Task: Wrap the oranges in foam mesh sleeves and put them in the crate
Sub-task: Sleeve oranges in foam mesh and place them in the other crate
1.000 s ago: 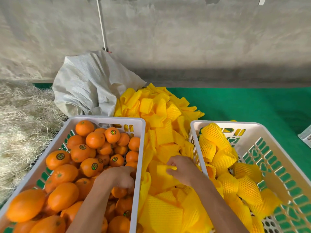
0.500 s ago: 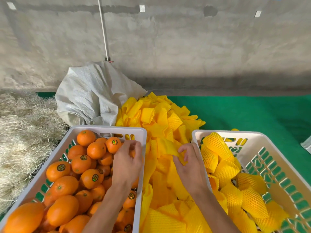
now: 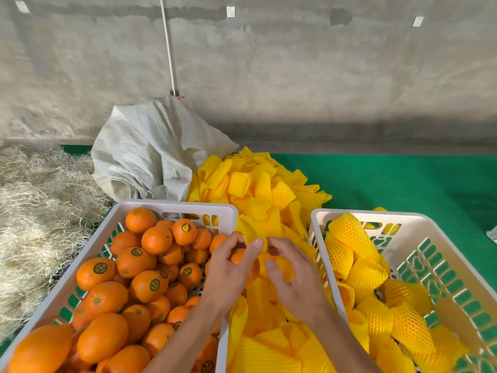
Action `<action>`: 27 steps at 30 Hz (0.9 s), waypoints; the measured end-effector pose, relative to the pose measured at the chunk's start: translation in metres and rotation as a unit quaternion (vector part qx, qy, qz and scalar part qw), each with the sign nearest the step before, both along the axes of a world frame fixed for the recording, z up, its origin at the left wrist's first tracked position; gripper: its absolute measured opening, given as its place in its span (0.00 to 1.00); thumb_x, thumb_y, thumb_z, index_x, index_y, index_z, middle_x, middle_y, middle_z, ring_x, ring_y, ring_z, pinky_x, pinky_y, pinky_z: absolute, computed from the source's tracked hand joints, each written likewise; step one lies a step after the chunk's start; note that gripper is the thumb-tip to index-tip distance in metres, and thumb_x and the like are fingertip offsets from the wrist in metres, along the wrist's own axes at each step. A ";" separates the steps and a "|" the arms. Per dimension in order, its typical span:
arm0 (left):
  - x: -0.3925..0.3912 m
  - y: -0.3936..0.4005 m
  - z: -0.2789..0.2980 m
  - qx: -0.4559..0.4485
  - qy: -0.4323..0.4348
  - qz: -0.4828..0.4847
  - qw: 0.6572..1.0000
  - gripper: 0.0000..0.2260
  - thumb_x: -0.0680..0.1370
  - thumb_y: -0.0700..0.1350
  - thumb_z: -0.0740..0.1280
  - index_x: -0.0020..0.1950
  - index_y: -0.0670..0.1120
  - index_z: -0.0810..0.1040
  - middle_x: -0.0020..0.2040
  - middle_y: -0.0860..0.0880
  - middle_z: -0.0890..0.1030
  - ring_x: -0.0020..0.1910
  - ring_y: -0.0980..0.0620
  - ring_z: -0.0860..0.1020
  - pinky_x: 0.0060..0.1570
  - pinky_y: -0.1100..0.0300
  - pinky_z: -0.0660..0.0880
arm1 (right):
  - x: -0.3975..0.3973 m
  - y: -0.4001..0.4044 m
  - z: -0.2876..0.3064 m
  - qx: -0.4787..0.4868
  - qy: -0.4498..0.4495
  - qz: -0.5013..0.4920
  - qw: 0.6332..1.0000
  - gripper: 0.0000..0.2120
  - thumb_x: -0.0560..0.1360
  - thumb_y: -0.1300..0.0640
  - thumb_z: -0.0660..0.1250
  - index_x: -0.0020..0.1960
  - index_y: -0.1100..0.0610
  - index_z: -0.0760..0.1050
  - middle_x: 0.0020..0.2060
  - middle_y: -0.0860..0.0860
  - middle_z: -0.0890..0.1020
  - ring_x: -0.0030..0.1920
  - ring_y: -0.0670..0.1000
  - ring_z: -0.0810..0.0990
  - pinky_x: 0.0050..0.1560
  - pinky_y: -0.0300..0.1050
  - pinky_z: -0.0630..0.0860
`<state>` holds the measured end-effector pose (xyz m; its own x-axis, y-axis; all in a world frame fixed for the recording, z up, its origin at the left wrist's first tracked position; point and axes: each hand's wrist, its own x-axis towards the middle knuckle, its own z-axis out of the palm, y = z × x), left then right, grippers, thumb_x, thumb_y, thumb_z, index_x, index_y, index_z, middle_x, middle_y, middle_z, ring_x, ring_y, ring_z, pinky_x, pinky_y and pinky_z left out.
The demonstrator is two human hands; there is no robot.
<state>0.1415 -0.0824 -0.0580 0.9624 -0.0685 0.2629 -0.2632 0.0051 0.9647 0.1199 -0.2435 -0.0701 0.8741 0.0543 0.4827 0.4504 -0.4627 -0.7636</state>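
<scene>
My left hand grips an orange above the right rim of the left white crate, which is full of loose stickered oranges. My right hand holds a yellow foam mesh sleeve right beside that orange, its open end against the fruit. The right white crate holds several oranges wrapped in yellow mesh. A heap of empty sleeves lies between and behind the two crates.
A crumpled white woven sack lies behind the left crate. Dry straw covers the ground at left. Green cloth spreads at right under the crates. A concrete wall with a thin white pipe stands behind.
My left hand lifted an orange out of the left crate and moved right. My right hand picked a sleeve from the heap and brought it to the orange.
</scene>
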 end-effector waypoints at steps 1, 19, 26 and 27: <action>0.000 0.000 0.001 0.002 -0.001 -0.013 1.000 0.14 0.81 0.57 0.70 0.55 0.47 0.83 0.49 0.46 0.84 0.50 0.41 0.81 0.52 0.46 0.78 | -0.001 0.001 0.003 0.056 0.023 0.003 0.998 0.16 0.80 0.39 0.65 0.63 0.47 0.79 0.56 0.41 0.83 0.59 0.44 0.82 0.57 0.34 0.76; 0.005 0.003 0.004 -0.056 0.101 -0.035 0.993 0.08 0.84 0.39 0.66 0.46 0.44 0.80 0.42 0.36 0.77 0.42 0.42 0.72 0.44 0.46 0.68 | 0.021 -0.014 0.017 0.638 0.447 0.008 0.627 0.09 0.82 0.63 0.59 0.59 0.63 0.75 0.45 0.60 0.85 0.40 0.55 0.83 0.33 0.44 0.81; 0.009 0.011 0.003 -0.026 0.189 -0.111 0.975 0.19 0.74 0.56 0.73 0.39 0.40 0.78 0.38 0.36 0.79 0.37 0.45 0.77 0.42 0.55 0.73 | 0.018 -0.008 0.014 0.630 0.437 -0.037 0.641 0.15 0.79 0.52 0.63 0.59 0.60 0.78 0.44 0.58 0.87 0.36 0.57 0.86 0.31 0.44 0.79; 0.009 0.013 0.002 -0.017 0.205 -0.117 0.971 0.20 0.73 0.55 0.73 0.41 0.37 0.80 0.42 0.33 0.81 0.41 0.43 0.79 0.48 0.52 0.74 | 0.017 -0.008 0.014 0.623 0.437 -0.038 0.648 0.17 0.79 0.48 0.65 0.60 0.59 0.79 0.47 0.58 0.88 0.39 0.58 0.87 0.33 0.45 0.80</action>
